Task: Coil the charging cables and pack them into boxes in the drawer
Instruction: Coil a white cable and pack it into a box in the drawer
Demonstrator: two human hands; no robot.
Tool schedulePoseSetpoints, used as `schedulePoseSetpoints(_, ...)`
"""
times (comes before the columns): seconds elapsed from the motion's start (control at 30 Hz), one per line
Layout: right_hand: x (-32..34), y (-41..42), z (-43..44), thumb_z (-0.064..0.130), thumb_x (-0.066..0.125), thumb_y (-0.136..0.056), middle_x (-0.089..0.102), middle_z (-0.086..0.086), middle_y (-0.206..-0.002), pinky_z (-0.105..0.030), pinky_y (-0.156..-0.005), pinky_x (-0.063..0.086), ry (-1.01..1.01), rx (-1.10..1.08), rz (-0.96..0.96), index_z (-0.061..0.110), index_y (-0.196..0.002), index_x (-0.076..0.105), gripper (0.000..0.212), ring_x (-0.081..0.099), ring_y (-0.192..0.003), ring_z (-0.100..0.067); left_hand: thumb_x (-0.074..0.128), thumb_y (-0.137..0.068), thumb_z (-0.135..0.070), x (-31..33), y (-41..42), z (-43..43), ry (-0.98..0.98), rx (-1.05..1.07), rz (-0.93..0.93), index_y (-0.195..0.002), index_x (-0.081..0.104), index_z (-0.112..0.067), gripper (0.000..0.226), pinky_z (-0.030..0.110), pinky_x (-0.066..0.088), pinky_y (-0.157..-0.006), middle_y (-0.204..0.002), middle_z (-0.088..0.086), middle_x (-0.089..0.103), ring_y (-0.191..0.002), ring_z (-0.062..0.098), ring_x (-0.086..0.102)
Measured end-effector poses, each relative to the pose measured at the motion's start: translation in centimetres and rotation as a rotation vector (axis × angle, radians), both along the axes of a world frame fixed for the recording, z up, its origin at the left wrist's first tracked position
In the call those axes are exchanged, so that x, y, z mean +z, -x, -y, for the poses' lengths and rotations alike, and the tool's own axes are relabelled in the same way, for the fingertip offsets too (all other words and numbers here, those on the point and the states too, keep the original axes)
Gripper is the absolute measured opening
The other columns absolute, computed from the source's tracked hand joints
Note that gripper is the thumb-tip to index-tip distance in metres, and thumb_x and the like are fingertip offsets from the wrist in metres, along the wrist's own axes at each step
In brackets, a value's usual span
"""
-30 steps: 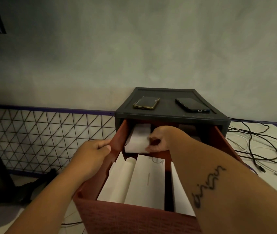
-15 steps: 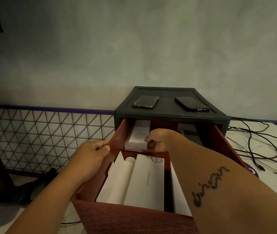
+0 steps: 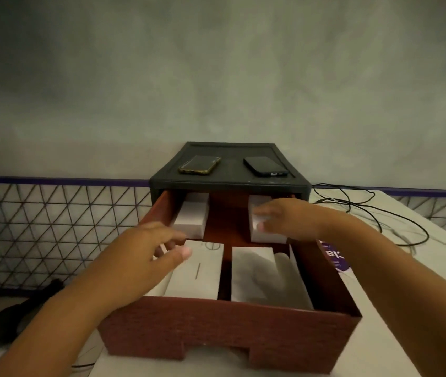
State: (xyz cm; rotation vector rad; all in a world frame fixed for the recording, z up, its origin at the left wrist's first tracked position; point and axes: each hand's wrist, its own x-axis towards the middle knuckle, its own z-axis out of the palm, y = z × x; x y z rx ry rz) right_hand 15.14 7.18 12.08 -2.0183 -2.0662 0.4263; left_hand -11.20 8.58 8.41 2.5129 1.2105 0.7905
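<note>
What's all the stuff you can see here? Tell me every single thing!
Red-brown drawer: one, pulled out of the dark grey plastic cabinet.
Small white cardboard boxes: two, at the drawer's back, left and right.
Long white cardboard boxes: two, at the drawer's front, left and right.
White roll: one, front right.
Phones: two on the cabinet, gold-cased and black.
Black cables: several, on the white table.
Wire mesh panel: one, left.
Left hand: over the front left box.
Right hand: over the back right box.
</note>
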Motion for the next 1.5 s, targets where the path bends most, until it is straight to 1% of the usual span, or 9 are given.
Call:
schedulePoseSetpoints(0.13,-2.3,-2.0,6.9,0.041,0.052,-0.090,0.037,0.009,-0.140,-0.015,-0.091,0.031,-0.201,-0.054,-0.186,0.034,-0.133,0.045,0.044,0.039,-0.115,-0.002,0.045,-0.042,-0.093,-0.1,-2.1,3.7,0.156,-0.159,-0.071,-0.088,0.054,-0.056,0.060,0.015,0.045,-0.073,-0.099,-0.037,0.050,-0.092,-0.010,0.050)
schedulePoseSetpoints(0.27,-5.6,-2.1,12.2,0.071,0.055,-0.067,0.032,0.027,-0.136,-0.018,-0.098,0.035,-0.272,-0.082,-0.531,0.052,-0.108,0.049,0.045,0.038,-0.123,0.007,0.068,-0.074,-0.053,-0.9,-3.8,5.5,0.075,-0.147,-0.153,-0.077,0.055,-0.049,0.014,0.014,0.044,-0.076,-0.086,-0.024,0.060,-0.085,-0.007,0.053)
schedulePoseSetpoints(0.33,-7.3,-1.9,13.9,0.082,0.058,-0.054,0.027,0.035,-0.135,-0.012,-0.094,0.041,-0.319,-0.042,-0.571,0.050,-0.109,0.054,0.065,0.036,-0.121,0.017,0.064,-0.083,-0.041,-1.3,-4.2,5.9,0.011,-0.116,-0.174,-0.072,0.055,-0.042,0.014,0.013,0.041,-0.071,-0.079,-0.022,0.059,-0.079,-0.006,0.053)
schedulePoseSetpoints(0.43,-9.2,-1.7,14.9,0.051,0.070,-0.073,0.030,0.028,-0.134,-0.006,-0.082,0.045,-0.391,-0.100,-0.448,0.041,-0.114,0.056,0.045,0.048,-0.108,0.013,0.061,-0.086,-0.038,-1.7,-4.5,6.1,-0.018,-0.069,-0.202,-0.075,0.059,-0.033,0.012,0.016,0.043,-0.070,-0.077,-0.018,0.061,-0.076,-0.002,0.054)
schedulePoseSetpoints(0.53,-9.5,-1.6,14.8,0.023,0.066,-0.085,0.051,0.017,-0.105,-0.010,-0.074,0.044,-0.489,-0.169,-0.305,0.034,-0.108,0.061,0.026,0.055,-0.089,-0.002,0.060,-0.087,-0.038,-2.1,-4.6,6.1,-0.046,-0.030,-0.218,-0.080,0.061,-0.029,0.012,0.019,0.044,-0.069,-0.076,-0.016,0.060,-0.076,0.000,0.054)
schedulePoseSetpoints(0.7,-8.6,-1.9,13.8,0.023,0.060,-0.088,0.052,0.009,-0.084,-0.012,-0.061,0.036,-0.526,-0.168,-0.222,0.023,-0.088,0.059,0.001,0.048,-0.073,-0.004,0.058,-0.089,-0.035,-2.2,-5.4,5.6,-0.090,-0.013,-0.212,-0.074,0.052,-0.034,0.016,0.016,0.039,-0.065,-0.074,-0.017,0.057,-0.076,0.002,0.053)
schedulePoseSetpoints(1.23,-7.3,-5.9,4.3,0.022,0.055,-0.092,0.051,0.006,-0.088,-0.012,-0.059,0.034,-0.446,-0.246,-0.283,0.019,-0.087,0.057,0.007,0.048,-0.075,-0.006,0.053,-0.093,-0.030,-2.5,-10.8,-3.6,-0.139,0.067,-0.183,-0.070,0.042,-0.036,0.026,0.028,0.033,-0.071,-0.078,-0.011,0.053,-0.083,0.013,0.049)
schedulePoseSetpoints(1.43,-7.4,-7.0,1.3,0.024,0.052,-0.094,0.053,0.005,-0.100,-0.016,-0.070,0.038,-0.398,-0.255,-0.308,0.022,-0.103,0.061,0.013,0.052,-0.087,-0.009,0.046,-0.096,-0.029,-2.1,-12.5,-5.2,-0.177,0.105,-0.199,-0.078,0.039,-0.036,0.021,0.027,0.029,-0.081,-0.081,-0.013,0.048,-0.085,0.009,0.042)
schedulePoseSetpoints(1.5,-7.8,-7.4,0.8,0.023,0.053,-0.094,0.056,0.005,-0.107,-0.017,-0.078,0.041,-0.405,-0.242,-0.362,0.027,-0.123,0.055,0.030,0.053,-0.092,-0.008,0.044,-0.097,-0.030,-2.3,-12.8,-5.8,-0.162,0.117,-0.193,-0.081,0.041,-0.037,0.018,0.029,0.030,-0.090,-0.083,-0.014,0.048,-0.088,0.009,0.042)
